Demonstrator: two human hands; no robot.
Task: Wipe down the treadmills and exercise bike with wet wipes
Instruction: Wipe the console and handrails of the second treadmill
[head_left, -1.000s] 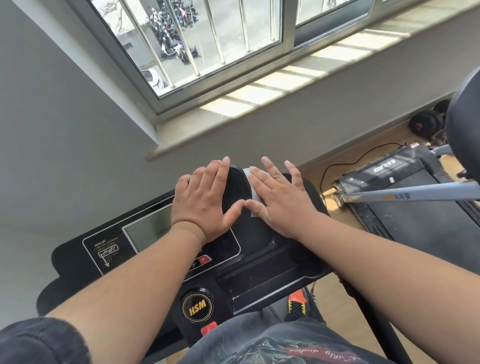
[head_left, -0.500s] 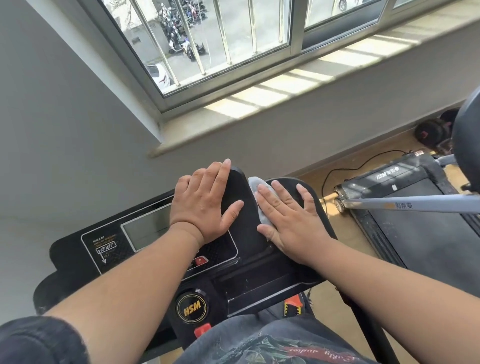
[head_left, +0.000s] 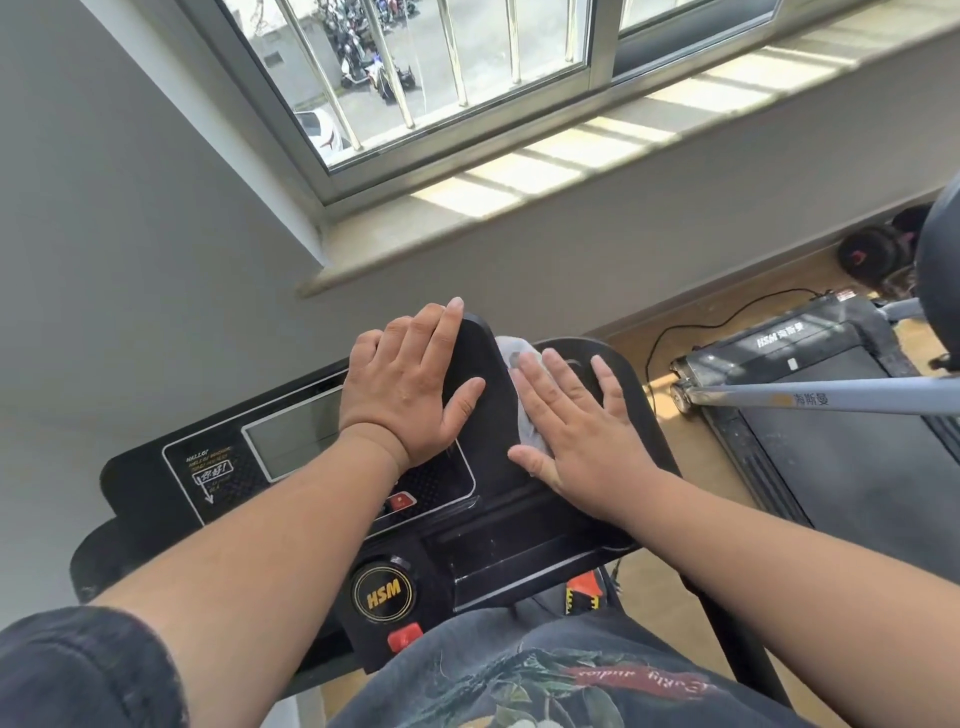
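Black plastic: the console of the near treadmill, glossy, with a grey screen and a raised centre hump.
Left hand: flat, fingers straight and close together, palm down on the hump's left flank and the panel's upper right corner. It holds nothing; it looks like bracing.
Right hand: flat and spread wide, fingers straight, pressing the wipe down onto the console's right wing.
Wipe: white, crumpled, mostly under the right hand's fingers and palm; a fold sticks out past the fingertips, against the hump's right edge.
Step in hand: wiping the right side of this console, I'd say, along the seam between hump and wing.
Progress: early by my guess. I cannot judge how much of the panel under and left of the left hand has been wiped.
Next move calls for: steady flat pressure so the wipe drags with the palm and does not bunch; the left hand must lift off before its patch can be reached.
Care: the red button sits just below the left wrist, and the round HSM knob lower down; a wet wipe should go lightly there.
Second treadmill: well off to the right of the right hand, on the floor, dusty, untouched as far as I can tell.
Exercise bike: not something I can pick out here.
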